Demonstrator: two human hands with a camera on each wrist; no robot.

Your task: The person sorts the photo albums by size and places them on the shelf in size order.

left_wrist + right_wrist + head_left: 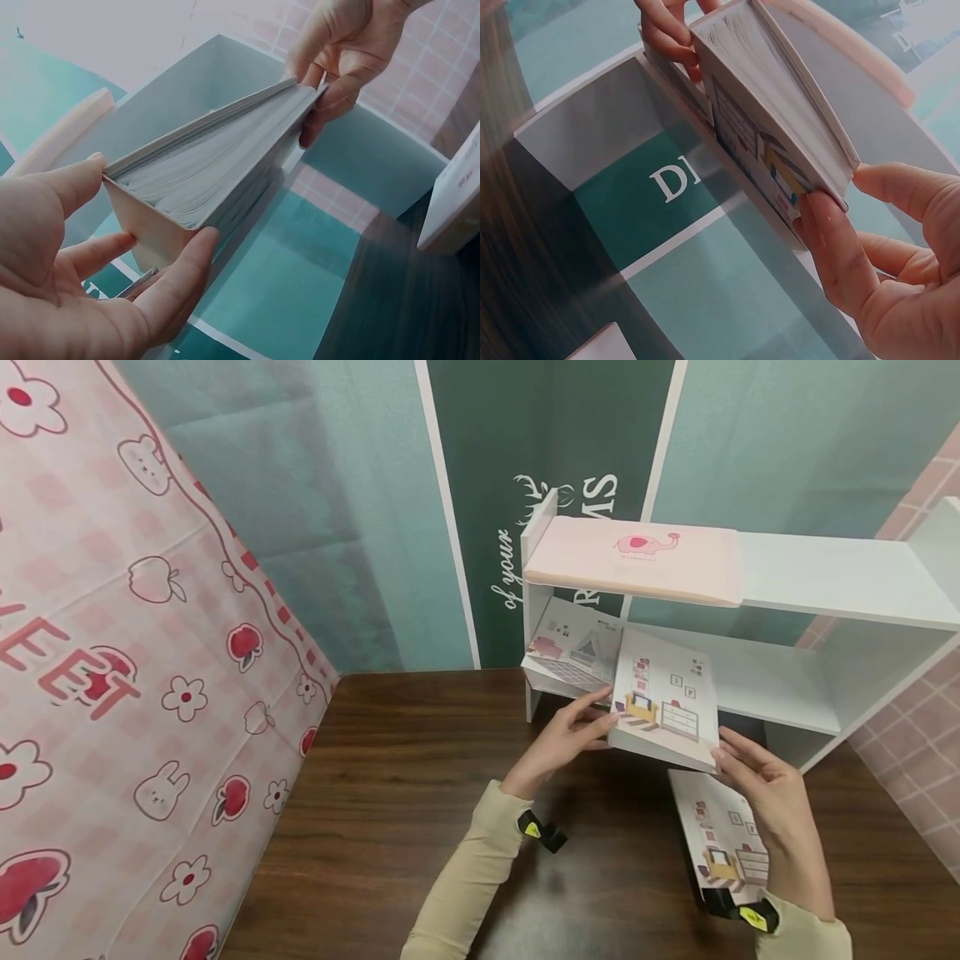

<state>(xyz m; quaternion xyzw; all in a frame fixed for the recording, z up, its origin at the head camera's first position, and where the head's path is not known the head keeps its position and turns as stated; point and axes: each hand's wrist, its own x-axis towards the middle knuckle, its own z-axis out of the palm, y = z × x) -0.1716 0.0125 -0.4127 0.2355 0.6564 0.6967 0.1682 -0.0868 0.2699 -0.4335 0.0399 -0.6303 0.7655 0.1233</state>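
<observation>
A thick white photo album (663, 693) with a printed room scene on its cover is held by both hands at the front of the middle shelf. My left hand (566, 739) grips its left lower corner, thumb on the cover. At its right lower corner, my right hand (772, 789) pinches the covers between thumb and fingers. The album's loose page edges (210, 161) show in the left wrist view, fanned between the covers. Beside it, a similar album (577, 647) lies on the shelf at the left. Another album (723, 835) lies on the table, partly hidden under my right forearm.
A white shelf unit (787, 672) stands at the back right of the brown wooden table (390, 793). On its top board lies a flat pink item (637, 560) with an elephant print. A patterned pink cloth (165, 660) hangs at the left.
</observation>
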